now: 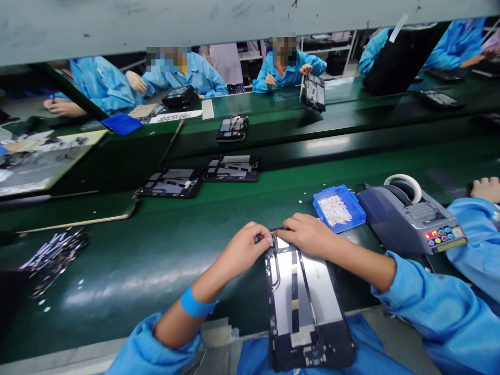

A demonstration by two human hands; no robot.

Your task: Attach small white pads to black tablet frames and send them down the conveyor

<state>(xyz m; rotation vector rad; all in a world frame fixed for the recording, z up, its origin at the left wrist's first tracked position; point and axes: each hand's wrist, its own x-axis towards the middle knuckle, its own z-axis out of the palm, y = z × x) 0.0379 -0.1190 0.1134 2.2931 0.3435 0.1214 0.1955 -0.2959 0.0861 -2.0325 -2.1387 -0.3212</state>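
Observation:
An opened tablet (pixel 302 297) with silver battery panels, dark strips and a black lower end lies in front of me. Its near end juts past the bench edge over my lap. At the tablet's top left corner, thumb and fingertips of my left hand (pixel 248 245) are pinched together; whatever is between them is too small to make out. My right hand (pixel 307 234) grips the tablet's top edge, its curled fingers covering part of the upper right corner.
Right of the tablet are a blue tray (pixel 339 208) of small pale pieces and a grey tape dispenser (pixel 410 216). Opened tablets (pixel 172 182) lie farther back. Thin strips (pixel 58 255) are piled at left. A co-worker's sleeve (pixel 474 224) is close at right; other people sit opposite.

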